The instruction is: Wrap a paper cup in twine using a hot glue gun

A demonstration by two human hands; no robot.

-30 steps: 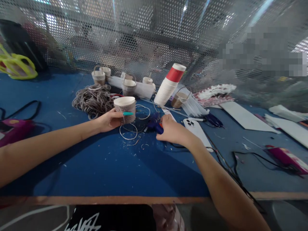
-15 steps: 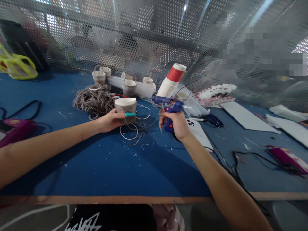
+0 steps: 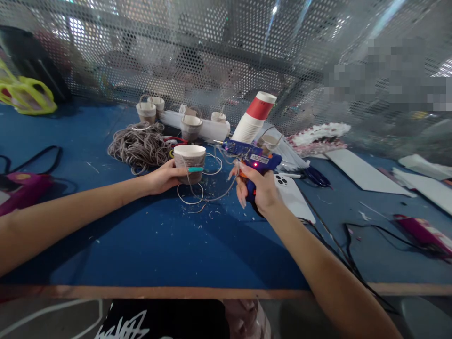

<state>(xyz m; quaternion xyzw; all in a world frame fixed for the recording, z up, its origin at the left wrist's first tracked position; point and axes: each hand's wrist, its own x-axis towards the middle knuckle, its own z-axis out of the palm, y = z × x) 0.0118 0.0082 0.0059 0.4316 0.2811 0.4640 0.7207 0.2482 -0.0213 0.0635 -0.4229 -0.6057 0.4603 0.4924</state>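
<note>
The left hand [image 3: 160, 180] has the cord-wrapped paper cup [image 3: 181, 163] upright, fingers curled round its 9 o'clock side and the thumb, with its teal nail, laid across the near wall; whether the base touches the bench [image 3: 141, 254] cannot be told. That is a sound grip if it stays light, since a paper wall would probably dent under a hard squeeze.

At 3 o'clock from the cup, the right hand [image 3: 266, 190] is closed round the handle of the blue hot glue gun [image 3: 247, 153], some fingers only loosely bent. Its red light is lit, and the nozzle [image 3: 218, 141] points towards 10 o'clock, beyond the cup and apart from it. Best to treat that tip as hot: turn it by the wrist and keep it well off the left thumb.

A grey cord [image 3: 226, 194] sags from the cup to the right hand's fingers. Light, even tension should help each turn lie snug against the last, and small dabs of glue should leave less mess than a long bead. The pale loop [image 3: 190, 204] at 6 o'clock could snag, so keep the cord above it, and the phone [image 3: 300, 202] between 3 and 4 o'clock clear of drips.
</note>
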